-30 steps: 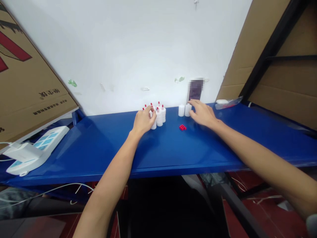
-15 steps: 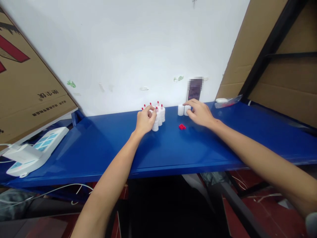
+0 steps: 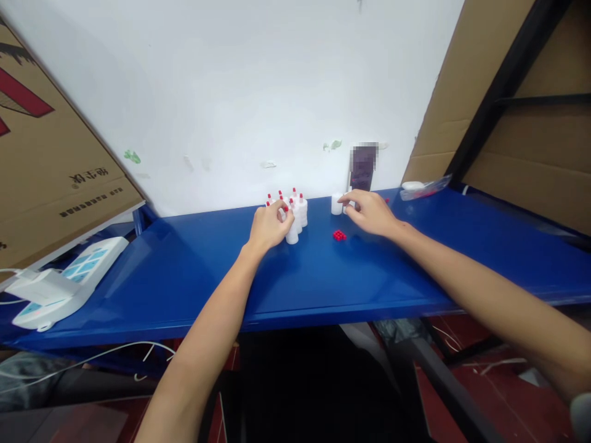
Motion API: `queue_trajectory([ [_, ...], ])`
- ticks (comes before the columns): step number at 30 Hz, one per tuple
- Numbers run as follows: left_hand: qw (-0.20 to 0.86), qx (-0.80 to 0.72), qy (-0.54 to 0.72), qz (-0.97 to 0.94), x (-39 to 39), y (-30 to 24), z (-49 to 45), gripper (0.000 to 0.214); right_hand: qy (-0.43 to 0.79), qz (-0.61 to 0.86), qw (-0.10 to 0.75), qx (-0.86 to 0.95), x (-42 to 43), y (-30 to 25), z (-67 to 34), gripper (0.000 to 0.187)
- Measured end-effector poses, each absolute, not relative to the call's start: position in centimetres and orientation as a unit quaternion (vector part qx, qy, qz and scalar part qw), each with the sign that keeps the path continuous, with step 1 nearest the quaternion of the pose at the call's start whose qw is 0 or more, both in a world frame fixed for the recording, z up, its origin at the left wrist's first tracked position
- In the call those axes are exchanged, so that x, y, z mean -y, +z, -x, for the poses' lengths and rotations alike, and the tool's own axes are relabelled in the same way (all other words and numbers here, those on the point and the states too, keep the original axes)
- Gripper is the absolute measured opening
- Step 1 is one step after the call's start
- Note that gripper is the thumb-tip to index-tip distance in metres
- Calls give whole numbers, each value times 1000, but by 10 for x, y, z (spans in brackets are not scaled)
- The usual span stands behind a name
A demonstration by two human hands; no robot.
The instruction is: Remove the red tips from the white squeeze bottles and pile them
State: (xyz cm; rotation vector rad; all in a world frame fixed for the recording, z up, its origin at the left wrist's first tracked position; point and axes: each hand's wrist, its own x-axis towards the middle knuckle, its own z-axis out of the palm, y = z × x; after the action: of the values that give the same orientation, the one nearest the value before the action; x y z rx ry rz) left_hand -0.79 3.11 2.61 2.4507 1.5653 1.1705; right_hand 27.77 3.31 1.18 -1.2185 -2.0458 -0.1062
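Observation:
My left hand [image 3: 268, 229] is at the front of a group of white dropper bottles [image 3: 302, 212] with red tips. Its thumb and fingers close round the red-tipped top of the front bottle [image 3: 292, 235], which stands on the table. Over to the right, my right hand [image 3: 368, 212] has its thumb and index finger apart, right by a white bottle [image 3: 345, 208] that it partly covers. A second white bottle [image 3: 337, 204] stands just left of those fingertips. In front of them lies a small pile of red caps [image 3: 339, 235].
A dark-screened phone [image 3: 362, 169] leans on the white wall behind the blue table [image 3: 194, 271]. A clear plastic bag [image 3: 427, 189] lies at the back right. On the left are a white power strip [image 3: 76, 283] and a large cardboard box [image 3: 60, 147].
My left fingers have drawn slightly left and down, and a red tip now shows between them. My right fingertips have shifted slightly left and down beside the white bottle.

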Motion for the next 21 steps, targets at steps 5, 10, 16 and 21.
queue_trajectory([
  [5,-41,-487,355,-796,-29,26,6,22,-42,477,361,800,-31,13,-277,32],
  [10,-10,-462,380,-801,-29,23,2,22,-29,476,351,806,-29,15,-275,33],
  [16,44,-421,408,-809,-23,18,-8,18,-17,463,350,814,-28,13,-272,32],
  [21,77,-374,399,-834,-20,12,-18,23,-5,432,358,828,-24,12,-266,31],
])
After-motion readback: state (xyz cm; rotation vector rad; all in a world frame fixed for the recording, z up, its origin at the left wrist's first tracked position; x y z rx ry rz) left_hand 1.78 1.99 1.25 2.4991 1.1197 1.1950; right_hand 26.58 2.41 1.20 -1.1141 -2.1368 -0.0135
